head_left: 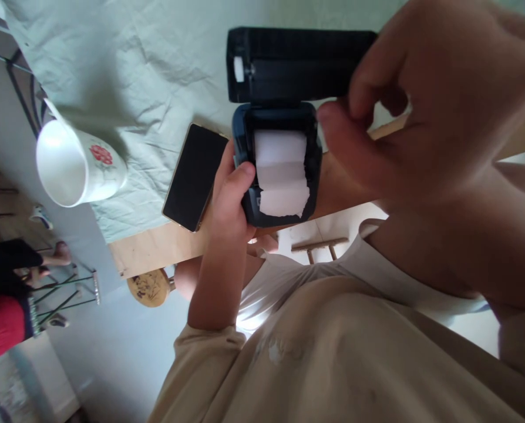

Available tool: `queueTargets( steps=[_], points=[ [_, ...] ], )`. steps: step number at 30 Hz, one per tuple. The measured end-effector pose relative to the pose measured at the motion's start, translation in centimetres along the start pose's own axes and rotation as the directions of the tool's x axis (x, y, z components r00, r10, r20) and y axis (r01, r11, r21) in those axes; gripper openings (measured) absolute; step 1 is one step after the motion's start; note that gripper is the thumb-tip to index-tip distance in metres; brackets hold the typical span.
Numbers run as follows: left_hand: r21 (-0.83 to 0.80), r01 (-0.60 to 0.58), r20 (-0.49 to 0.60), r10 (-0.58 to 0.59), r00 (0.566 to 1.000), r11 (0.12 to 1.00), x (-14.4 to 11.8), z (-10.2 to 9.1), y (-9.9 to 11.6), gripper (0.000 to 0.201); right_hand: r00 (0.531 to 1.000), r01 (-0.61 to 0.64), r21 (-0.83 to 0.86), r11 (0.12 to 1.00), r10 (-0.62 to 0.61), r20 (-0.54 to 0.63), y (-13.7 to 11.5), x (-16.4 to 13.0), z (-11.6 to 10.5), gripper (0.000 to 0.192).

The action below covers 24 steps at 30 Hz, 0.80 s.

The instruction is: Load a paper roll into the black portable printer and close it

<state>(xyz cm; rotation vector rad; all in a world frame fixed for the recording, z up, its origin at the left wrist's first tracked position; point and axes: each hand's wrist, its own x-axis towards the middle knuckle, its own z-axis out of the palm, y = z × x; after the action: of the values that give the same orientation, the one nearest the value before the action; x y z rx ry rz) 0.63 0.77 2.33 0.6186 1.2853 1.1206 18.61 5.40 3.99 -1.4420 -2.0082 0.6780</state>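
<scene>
The left hand [231,194] holds a small dark label printer [276,164] above the near edge of the table [152,249], its grip wrapped around the body from the left with the thumb lying on the front rim and the other fingers hidden behind the case. The printer's lid [298,64] stands swung open, tilted up and away from the body, and a small white roller end shows at its left corner. Inside the open bay sits a white paper roll [280,173], its loose end hanging over the front lip with a ragged, torn edge. The right hand [425,106] hovers close to the lens at the right side of the printer, its grip narrow: thumb and bent forefinger are nearly pinched together just beside the hinge and the right end of the lid, and whether they actually touch the printer cannot be told, since the hand is blurred and covers that corner. Just left of the printer a black phone [194,176] lies face up on the pale green cloth [134,70] that covers the table, touching or nearly touching the left hand's knuckles. Farther left, well apart, a white mug with a red flower print [80,167] stands on the same cloth. A beige sleeve [201,358] covers the left forearm.
</scene>
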Motion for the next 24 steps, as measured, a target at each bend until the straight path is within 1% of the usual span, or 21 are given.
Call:
queueTargets(
  steps=[2,3,4,5,6,7,8,9,10,11,12,14,16,17,20,22,23,24],
  points=[
    [-0.014,-0.020,-0.015,0.020,1.000,1.000,0.2,0.0,-0.1,0.032,0.989,0.121,-0.160,0.980,-0.134,-0.067,-0.2,-0.3,-0.3,0.028],
    [-0.026,-0.025,-0.012,0.024,1.000,0.999,0.3,-0.1,-0.2,0.033,0.976,0.177,-0.221,0.959,-0.200,-0.082,-0.3,-0.3,-0.4,0.028],
    [-0.036,-0.026,-0.001,0.026,1.000,0.999,0.5,-0.3,-0.3,0.034,0.967,0.216,-0.261,0.941,-0.244,-0.078,-0.5,-0.2,-0.4,0.030],
    [-0.038,-0.025,0.018,0.026,1.000,0.999,0.7,-0.6,-0.4,0.036,0.967,0.227,-0.282,0.932,-0.250,-0.049,-0.7,-0.1,-0.4,0.031],
    [-0.025,-0.019,0.044,0.020,0.999,1.000,0.9,-0.8,-0.5,0.038,0.973,0.219,-0.307,0.926,-0.232,-0.004,-0.9,0.1,-0.4,0.033],
    [0.000,-0.011,0.068,0.011,0.998,1.000,1.0,-1.0,-0.5,0.040,0.980,0.196,-0.346,0.917,-0.188,0.057,-1.2,0.4,-0.3,0.036],
    [0.033,-0.004,0.087,0.001,0.996,0.999,1.1,-1.2,-0.5,0.042,0.984,0.160,-0.395,0.905,-0.113,0.138,-1.6,0.7,-0.1,0.037],
    [0.068,-0.003,0.096,-0.003,0.995,0.998,1.2,-1.2,-0.4,0.043,0.976,0.116,-0.445,0.888,-0.018,0.218,-1.9,0.9,0.0,0.037],
    [0.099,-0.006,0.092,-0.003,0.996,0.995,1.2,-1.2,-0.3,0.043,0.955,0.090,-0.488,0.868,0.063,0.288,-2.3,1.1,0.2,0.036],
    [0.121,-0.010,0.081,0.000,0.997,0.993,1.2,-1.1,-0.3,0.043,0.934,0.085,-0.519,0.850,0.114,0.339,-2.6,1.3,0.3,0.033],
    [0.129,-0.017,0.070,0.008,0.998,0.992,1.1,-1.0,-0.2,0.042,0.917,0.092,-0.542,0.835,0.141,0.374,-2.9,1.5,0.5,0.031],
    [0.108,-0.034,0.051,0.029,0.998,0.994,0.9,-0.7,-0.2,0.040,0.901,0.113,-0.556,0.824,0.151,0.406,-3.0,1.8,0.8,0.025],
    [0.069,-0.051,0.049,0.048,0.998,0.996,0.7,-0.5,-0.3,0.041,0.904,0.136,-0.525,0.840,0.111,0.412,-2.7,2.1,1.1,0.022],
    [0.056,-0.057,0.053,0.054,0.997,0.997,0.6,-0.5,-0.3,0.042,0.910,0.151,-0.500,0.853,0.077,0.406,-2.4,2.1,1.2,0.023],
    [0.053,-0.032,0.066,0.028,0.997,0.998,0.3,-0.5,-0.3,0.039,0.945,0.184,-0.389,0.903,-0.054,0.322,-1.7,1.9,0.7,0.035],
    [0.055,-0.008,0.034,0.006,0.999,0.998,0.1,-0.3,-0.3,0.035,0.941,0.218,-0.201,0.955,-0.151,0.302,-1.6,1.3,-0.2,0.038],
    [0.044,-0.012,0.007,0.011,1.000,0.999,0.0,-0.1,-0.3,0.033,0.930,0.227,-0.052,0.972,-0.201,0.307,-1.6,1.0,-0.7,0.039],
    [0.019,-0.037,-0.028,0.038,0.999,0.999,-0.1,0.0,-0.4,0.030,0.921,0.201,0.112,0.973,-0.226,0.317,-1.7,0.8,-1.2,0.039]
  ],
)
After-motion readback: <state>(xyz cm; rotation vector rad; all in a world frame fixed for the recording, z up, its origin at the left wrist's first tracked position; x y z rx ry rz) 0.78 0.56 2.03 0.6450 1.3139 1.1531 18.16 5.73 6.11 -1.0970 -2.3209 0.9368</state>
